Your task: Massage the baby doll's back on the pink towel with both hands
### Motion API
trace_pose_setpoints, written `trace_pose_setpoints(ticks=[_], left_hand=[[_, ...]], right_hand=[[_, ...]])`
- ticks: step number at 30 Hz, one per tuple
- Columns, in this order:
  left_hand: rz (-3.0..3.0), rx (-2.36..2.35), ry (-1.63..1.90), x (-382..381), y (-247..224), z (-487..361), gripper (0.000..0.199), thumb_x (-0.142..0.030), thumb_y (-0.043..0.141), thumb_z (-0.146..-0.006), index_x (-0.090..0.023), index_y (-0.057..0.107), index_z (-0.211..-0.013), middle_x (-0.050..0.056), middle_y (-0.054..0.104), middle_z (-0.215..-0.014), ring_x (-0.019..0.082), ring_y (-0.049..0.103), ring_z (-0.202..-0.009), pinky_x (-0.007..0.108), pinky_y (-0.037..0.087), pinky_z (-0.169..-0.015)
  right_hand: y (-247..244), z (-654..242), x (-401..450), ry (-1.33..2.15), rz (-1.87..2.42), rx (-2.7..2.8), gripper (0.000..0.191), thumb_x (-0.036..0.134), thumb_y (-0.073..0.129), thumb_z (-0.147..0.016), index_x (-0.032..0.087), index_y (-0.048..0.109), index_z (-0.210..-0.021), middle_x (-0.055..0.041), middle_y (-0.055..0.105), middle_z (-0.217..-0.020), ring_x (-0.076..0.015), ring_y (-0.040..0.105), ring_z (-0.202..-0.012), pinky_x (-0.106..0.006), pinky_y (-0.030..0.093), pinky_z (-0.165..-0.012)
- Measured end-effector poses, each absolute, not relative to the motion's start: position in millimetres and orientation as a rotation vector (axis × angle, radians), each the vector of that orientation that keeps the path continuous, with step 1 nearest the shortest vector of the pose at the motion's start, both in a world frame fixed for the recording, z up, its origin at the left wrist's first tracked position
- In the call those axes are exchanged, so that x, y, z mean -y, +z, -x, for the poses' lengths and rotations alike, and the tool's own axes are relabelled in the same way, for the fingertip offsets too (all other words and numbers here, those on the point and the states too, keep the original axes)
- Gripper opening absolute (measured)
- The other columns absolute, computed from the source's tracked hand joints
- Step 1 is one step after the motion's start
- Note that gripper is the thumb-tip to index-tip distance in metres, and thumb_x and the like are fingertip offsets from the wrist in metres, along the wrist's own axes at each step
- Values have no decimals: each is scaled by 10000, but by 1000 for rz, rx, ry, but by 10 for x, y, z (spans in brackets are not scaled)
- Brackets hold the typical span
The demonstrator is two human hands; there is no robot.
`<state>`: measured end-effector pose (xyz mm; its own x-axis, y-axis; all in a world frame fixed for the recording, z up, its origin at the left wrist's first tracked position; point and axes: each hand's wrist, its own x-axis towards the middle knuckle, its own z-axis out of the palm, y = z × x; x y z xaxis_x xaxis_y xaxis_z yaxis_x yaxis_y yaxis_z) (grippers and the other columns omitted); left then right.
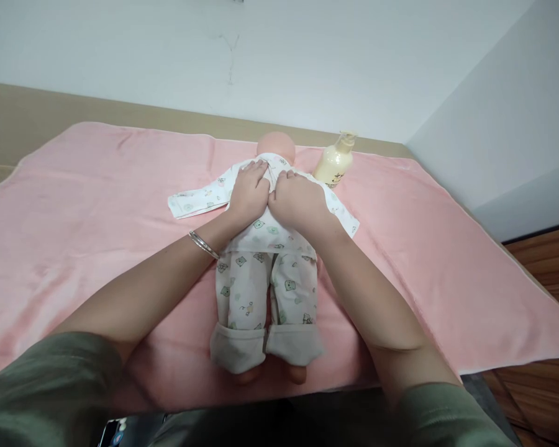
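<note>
A bald baby doll (276,146) lies stretched out with its head away from me; no face shows. It wears a white printed shirt (272,233) and matching trousers (248,292) with turned-up cuffs. On the upper part of the shirt rests my left hand (249,191), fingers fairly straight and laid on the cloth. Beside it, my right hand (300,197) has its fingers curled against the shirt, thumb toward the left hand. Small creases run in the cloth between both hands. The doll's feet (297,373) poke out below the cuffs.
A pink blanket (121,186) covers the surface under the doll. To the right of the doll's head, a pale yellow pump bottle (334,162) stands tilted in view. A white wall (158,68) rises behind. Wood-grain furniture (545,267) is at the right.
</note>
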<state>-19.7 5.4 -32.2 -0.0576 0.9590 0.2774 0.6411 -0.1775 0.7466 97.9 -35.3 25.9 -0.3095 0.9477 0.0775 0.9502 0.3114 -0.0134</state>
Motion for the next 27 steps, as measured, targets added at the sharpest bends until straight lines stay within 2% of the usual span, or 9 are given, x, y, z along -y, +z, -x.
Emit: trace_pose_setpoints(ticks=[4,8,12,23,27], left_hand=[[-1847,-1664,1195,-81,-356,228,618,-123,351,-912,-62,657,-1446,121,593,-1582,229,504,-1547,406,297,-1393],[-1852,-1661,1213,-95,-366,230,624,-118,380,-885,-69,663,-1439,123,612,-1564,242,524,-1528,431,317,-1386],[-1847,-1674,1216,-101,-376,216,616,-129,397,-882,-82,673,-1431,123,605,-1571,243,511,-1540,423,302,-1394],[-1856,-1670,1220,-109,-390,225,619,-166,416,-878,-91,668,-1438,119,609,-1569,256,514,-1534,428,319,-1387],[-1877,-1708,1169,-82,-361,201,633,-164,412,-881,-57,645,-1459,142,584,-1590,268,494,-1549,440,300,-1395]], right_hand=[[299,-1024,341,56,1773,2462,480,240,384,-995,-4,613,-1339,-282,683,-1342,-376,635,-1300,-484,529,-1085],[249,-1064,229,188,1720,2399,474,274,381,-984,35,639,-1302,-272,682,-1368,-398,641,-1292,-529,540,-1066],[76,-1121,0,263,1628,2260,519,311,374,-992,51,620,-1368,-250,621,-1498,-395,603,-1369,-555,507,-1141],[-137,-1118,-162,209,1542,2168,563,325,378,-993,29,598,-1418,-235,596,-1544,-386,529,-1481,-564,417,-1262],[-81,-1216,-210,270,1530,2297,679,345,380,-1007,-26,462,-1569,-243,467,-1662,-370,409,-1590,-529,306,-1350]])
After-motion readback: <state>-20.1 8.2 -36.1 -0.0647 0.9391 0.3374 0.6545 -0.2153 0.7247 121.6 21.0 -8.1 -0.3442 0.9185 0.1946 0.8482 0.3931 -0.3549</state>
